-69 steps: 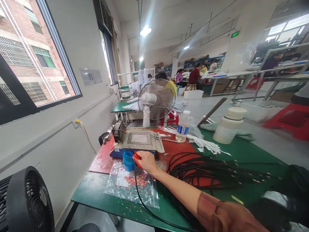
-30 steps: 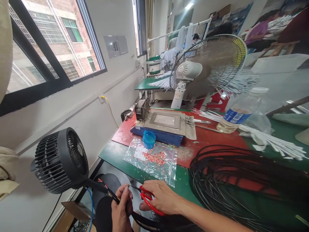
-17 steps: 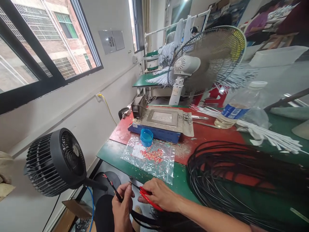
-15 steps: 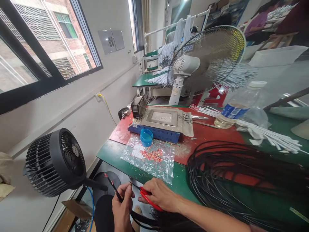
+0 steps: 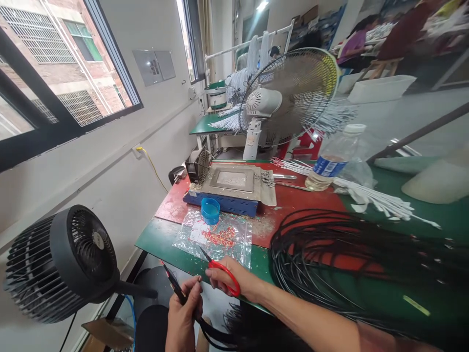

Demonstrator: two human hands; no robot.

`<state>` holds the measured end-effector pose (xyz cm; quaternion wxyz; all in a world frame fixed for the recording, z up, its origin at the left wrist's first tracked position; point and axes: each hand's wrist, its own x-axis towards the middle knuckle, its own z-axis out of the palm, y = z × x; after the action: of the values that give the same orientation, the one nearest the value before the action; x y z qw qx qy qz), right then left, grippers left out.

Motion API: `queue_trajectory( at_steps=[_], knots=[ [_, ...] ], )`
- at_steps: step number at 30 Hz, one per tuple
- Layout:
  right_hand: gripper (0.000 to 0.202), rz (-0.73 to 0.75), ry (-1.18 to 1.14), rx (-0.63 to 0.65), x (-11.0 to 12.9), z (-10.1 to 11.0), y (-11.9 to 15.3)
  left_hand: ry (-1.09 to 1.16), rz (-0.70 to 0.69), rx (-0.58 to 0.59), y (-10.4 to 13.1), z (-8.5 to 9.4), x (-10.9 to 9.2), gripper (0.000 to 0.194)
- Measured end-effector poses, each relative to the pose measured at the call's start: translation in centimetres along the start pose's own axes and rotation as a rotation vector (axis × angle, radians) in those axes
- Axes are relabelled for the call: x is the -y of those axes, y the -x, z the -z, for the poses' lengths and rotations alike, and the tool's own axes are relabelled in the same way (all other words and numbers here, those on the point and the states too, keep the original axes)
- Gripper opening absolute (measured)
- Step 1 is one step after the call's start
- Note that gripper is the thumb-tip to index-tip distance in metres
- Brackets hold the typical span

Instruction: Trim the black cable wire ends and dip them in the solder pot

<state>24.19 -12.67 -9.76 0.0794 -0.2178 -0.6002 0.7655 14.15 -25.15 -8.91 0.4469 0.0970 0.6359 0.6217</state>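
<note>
My left hand is closed around black cables, with red and pale wire ends sticking up past the fingers. Its thumb and forefinger are pinched together at the tip. My right hand grips red-handled scissors, their dark blades pointing up and left, apart from the cables. More black cable runs down from my left hand over my lap. Just beyond the hands, a clear plastic bag lies on the table edge, with red and yellow scraps scattered on it.
A blue cup stands before a blue-sided heating device with a small fan. Coiled black cables cover the table at right. Behind are a bottle, white wires and a large fan. A black fan stands left.
The scissors have moved away from my left hand's fingertips, and the blades now point up and left. My view has turned slightly to the right.
</note>
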Motion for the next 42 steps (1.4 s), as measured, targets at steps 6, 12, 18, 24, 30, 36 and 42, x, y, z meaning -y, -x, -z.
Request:
queue_trajectory(
  at_steps=[6,12,18,24,30,36,42],
  knots=[
    [0.045,-0.034,-0.235,0.12,0.0,-0.2,0.2,-0.014,0.024,0.053,0.6,-0.7,0.2,0.034],
    [0.041,-0.051,-0.222,0.14,0.0,-0.3,0.4,-0.043,-0.018,0.012,0.6,-0.9,0.5,0.031],
    [0.038,-0.204,-0.445,0.177,-0.4,-0.4,0.2,0.103,0.011,0.043,1.0,-1.3,0.7,0.026],
    [0.035,-0.274,-0.486,0.263,-0.3,-0.3,0.1,0.206,0.058,0.132,0.9,-1.4,0.9,0.02],
    [0.038,-0.227,-0.423,0.259,-0.6,-0.4,0.1,0.228,0.083,0.18,0.6,-1.3,1.0,0.026],
    [0.038,-0.225,-0.422,0.264,-0.4,-0.4,0.3,0.203,0.079,0.173,0.7,-1.7,1.0,0.029],
    [0.035,-0.113,-0.354,0.191,0.2,-0.5,0.6,0.196,0.06,0.122,0.7,-1.9,1.1,0.027]
  ],
)
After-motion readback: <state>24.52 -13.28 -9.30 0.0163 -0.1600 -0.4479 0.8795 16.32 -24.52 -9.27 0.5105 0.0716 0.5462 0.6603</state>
